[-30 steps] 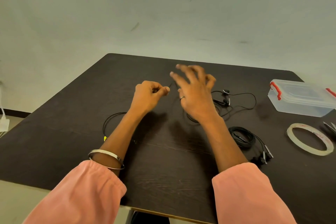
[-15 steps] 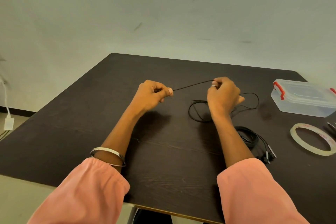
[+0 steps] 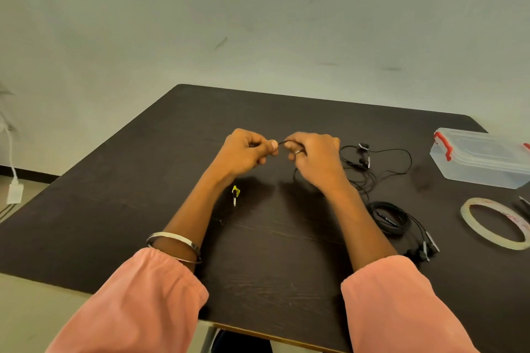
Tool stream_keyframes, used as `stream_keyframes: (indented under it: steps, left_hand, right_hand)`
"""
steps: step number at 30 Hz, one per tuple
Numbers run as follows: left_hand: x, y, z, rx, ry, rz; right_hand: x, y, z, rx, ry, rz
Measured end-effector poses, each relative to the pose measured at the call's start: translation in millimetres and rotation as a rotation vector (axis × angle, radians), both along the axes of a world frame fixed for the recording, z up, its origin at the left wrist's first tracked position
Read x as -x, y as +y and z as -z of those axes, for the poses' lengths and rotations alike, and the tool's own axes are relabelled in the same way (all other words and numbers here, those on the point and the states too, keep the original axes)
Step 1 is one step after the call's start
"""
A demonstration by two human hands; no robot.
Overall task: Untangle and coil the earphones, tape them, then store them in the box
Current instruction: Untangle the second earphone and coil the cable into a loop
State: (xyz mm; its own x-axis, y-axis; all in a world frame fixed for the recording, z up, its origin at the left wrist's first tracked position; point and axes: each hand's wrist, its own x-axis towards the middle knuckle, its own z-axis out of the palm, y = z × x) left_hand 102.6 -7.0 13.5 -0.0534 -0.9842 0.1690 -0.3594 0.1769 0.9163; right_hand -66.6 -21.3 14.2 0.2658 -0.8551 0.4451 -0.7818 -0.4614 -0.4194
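Since half a second ago the hands have closed in on each other; the stretch of taut cable between them is now only a short arc. Left hand (image 3: 243, 153): fingers curled, thumb pressed against forefinger, pinching the black cable of the earphones (image 3: 360, 163). Below its wrist hangs the plug (image 3: 235, 195), yellow-tagged, just above the counter (image 3: 120, 209); the cable running from plug up into the fist is hidden by the hand. Right hand (image 3: 315, 160): fingers curled around the same cable just beside the left thumb, ring visible on one finger. How the cable runs inside this fist cannot be made out. The rest of the earphones lies loose on the counter to the right of the right hand, partly hidden behind its wrist. A second coiled set (image 3: 393, 218) sits beside the right forearm. Further right: clear box (image 3: 481, 157) with red latches, cut off at frame edge, and a tape roll (image 3: 496, 223).
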Motion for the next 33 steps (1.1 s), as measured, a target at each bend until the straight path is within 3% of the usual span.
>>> stream_keyframes:
  steps: [3, 6, 10, 16, 22, 29, 33]
  left_hand:
    - [2.1, 3.0, -3.3, -0.077, 0.146, 0.072]
    - [1.4, 4.1, -4.8, -0.166, 0.263, 0.137]
    - [2.7, 6.4, -8.0, -0.281, 0.421, 0.222]
    - [-0.6, 8.8, -11.9, -0.265, 0.641, 0.332]
    - [-0.1, 4.2, -15.4, -0.157, 0.966, 0.217]
    - [-1.6, -3.5, -6.6, -0.079, 0.936, 0.004]
    - [-1.5, -8.3, 0.8, -0.047, 0.76, -0.065]
  right_hand:
    - [10.1, -3.2, -0.9, 0.019, -0.291, 0.114]
    - [12.0, -5.4, 0.6, 0.024, -0.363, 0.207]
    - [10.5, -9.4, 5.0, 0.018, -0.316, 0.236]
    - [11.5, -11.3, 7.2, 0.006, -0.226, 0.255]
    - [-0.9, -5.9, 9.7, -0.148, -0.001, -0.045]
    - [-18.2, 7.4, 1.8, -0.139, 0.253, -0.241]
    - [-15.8, 9.6, -2.1, -0.099, 0.29, -0.278]
